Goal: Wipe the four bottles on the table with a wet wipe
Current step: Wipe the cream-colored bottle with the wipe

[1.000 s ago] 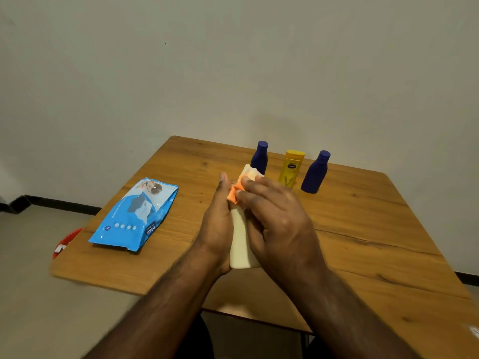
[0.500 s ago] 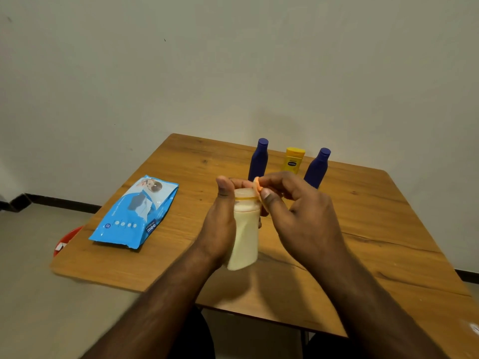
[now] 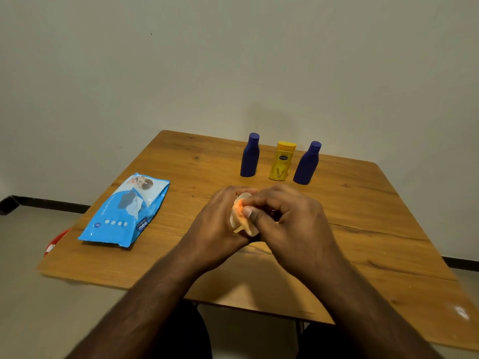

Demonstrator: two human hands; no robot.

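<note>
A: Over the near middle of the surface [image 3: 181, 167], what are the hands doing?

B: Both forearms reach in from the near edge and meet. The left hand [image 3: 220, 218] has its grip wrapped round a cream bottle [image 3: 243, 196], held tipped so that mostly its pale end shows between the hands. The right hand [image 3: 290, 216] curls in from the other side, thumb and forefinger pinched tight on a small wipe [image 3: 239, 211] that looks orange and cream, pressed against the bottle.

A: And left to right across the wood?

B: Near the left edge lies a blue wipes pack [image 3: 127, 211], flat, well apart from the hands. Toward the far edge three bottles stand upright in a row: a dark blue bottle [image 3: 250, 155], a yellow bottle [image 3: 282, 161] just beside it, then a second dark blue bottle [image 3: 307, 163].

A: The room?

B: A plain pale wall [image 3: 233, 60] behind, a dark skirting strip [image 3: 46, 203] at its foot, a light floor, and something red [image 3: 55, 242] showing past the left edge.

A: Any writing?

B: "mee mee" on the pack. The yellow bottle carries a dark oval label, too small to read.
</note>
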